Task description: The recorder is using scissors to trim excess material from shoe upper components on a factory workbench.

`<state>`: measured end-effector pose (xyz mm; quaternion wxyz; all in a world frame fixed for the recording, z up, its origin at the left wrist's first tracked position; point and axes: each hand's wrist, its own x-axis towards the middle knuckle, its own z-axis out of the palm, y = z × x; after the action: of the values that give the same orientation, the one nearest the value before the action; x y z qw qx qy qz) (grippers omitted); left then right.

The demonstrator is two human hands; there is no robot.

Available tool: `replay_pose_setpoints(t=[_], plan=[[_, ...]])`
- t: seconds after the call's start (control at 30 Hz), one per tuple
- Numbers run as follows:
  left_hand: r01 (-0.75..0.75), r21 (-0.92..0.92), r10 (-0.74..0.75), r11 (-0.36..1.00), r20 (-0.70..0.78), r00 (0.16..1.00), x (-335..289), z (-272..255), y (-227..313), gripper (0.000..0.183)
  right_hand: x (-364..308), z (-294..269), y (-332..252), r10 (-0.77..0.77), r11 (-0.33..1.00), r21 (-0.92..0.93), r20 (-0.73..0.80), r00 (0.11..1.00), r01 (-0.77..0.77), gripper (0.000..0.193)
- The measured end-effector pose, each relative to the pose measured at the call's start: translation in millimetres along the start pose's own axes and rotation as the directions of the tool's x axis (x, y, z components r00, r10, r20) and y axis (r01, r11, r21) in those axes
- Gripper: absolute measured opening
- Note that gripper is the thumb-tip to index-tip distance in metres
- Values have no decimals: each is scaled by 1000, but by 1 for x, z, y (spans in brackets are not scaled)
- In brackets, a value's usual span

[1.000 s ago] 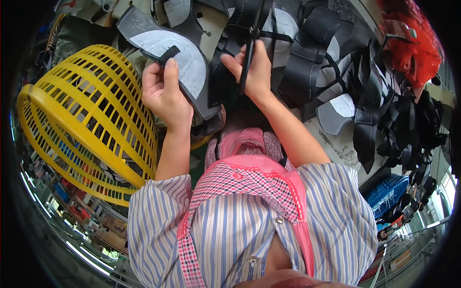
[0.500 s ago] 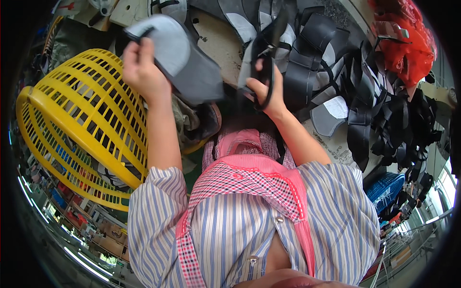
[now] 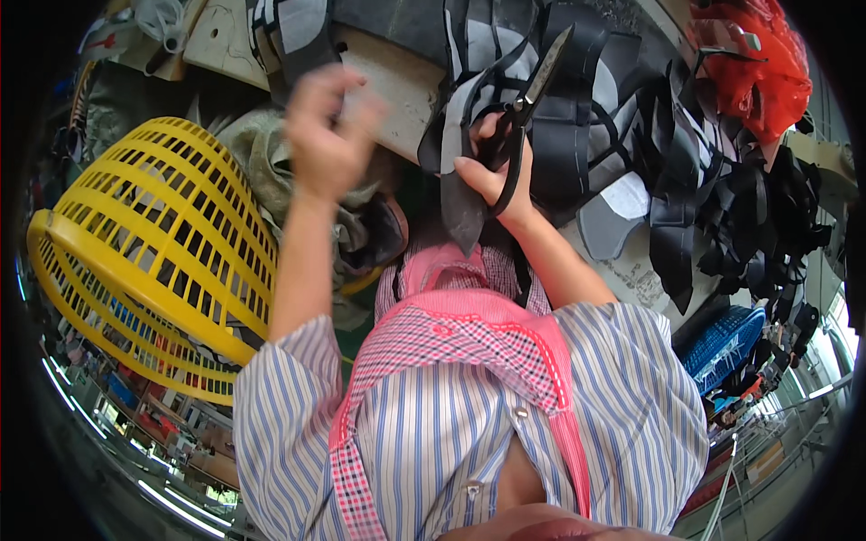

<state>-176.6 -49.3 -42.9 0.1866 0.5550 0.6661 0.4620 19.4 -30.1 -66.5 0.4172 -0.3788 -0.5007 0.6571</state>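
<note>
My right hand (image 3: 498,176) is closed round the black handles of a pair of scissors (image 3: 541,77), whose blades point up and away. A long grey-and-black shoe-upper piece (image 3: 463,212) hangs beside the thumb with its pointed end down, apparently pinned by the same hand. To the left, my left hand (image 3: 329,135) is raised over the bench edge, blurred by motion. Its fingers are bent and apart, with no piece visible in them. More black and grey shoe-upper pieces (image 3: 302,27) lie just beyond it.
A tilted yellow slatted basket (image 3: 149,243) stands at the left, with pieces inside. Black cut pieces (image 3: 686,198) heap along the right of the pale bench (image 3: 388,86). A red plastic bag (image 3: 758,72) is at the far right; a blue basket (image 3: 726,347) sits lower right.
The grey-and-black piece is gone from my left hand, which has moved right. The scissors now show clearly, and the piece by my right hand hangs lower.
</note>
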Motion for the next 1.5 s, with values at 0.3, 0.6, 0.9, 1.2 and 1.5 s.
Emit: replay_pose_setpoints(t=[0.3, 0.6, 0.9, 1.2, 1.5], plan=[[463, 45, -442, 885, 388, 809, 15, 5, -16, 37, -8, -1, 6, 306, 946, 150, -121, 944, -287, 18], [433, -278, -384, 858, 213, 898, -18, 40, -6, 45, -8, -18, -3, 288, 954, 113, -101, 952, -276, 15], [255, 125, -250, 959, -55, 967, -28, 38, -5, 30, -42, -10, 12, 615, 696, -41, 549, 566, -717, 64], [134, 354, -130, 926, -34, 991, -31, 39, 10, 23, -32, 18, 20, 669, 732, -126, 319, 672, -669, 53], [246, 496, -140, 833, -240, 960, 74, -26, -39, 56, -37, 16, 1, 637, 760, -66, 272, 721, -646, 43]])
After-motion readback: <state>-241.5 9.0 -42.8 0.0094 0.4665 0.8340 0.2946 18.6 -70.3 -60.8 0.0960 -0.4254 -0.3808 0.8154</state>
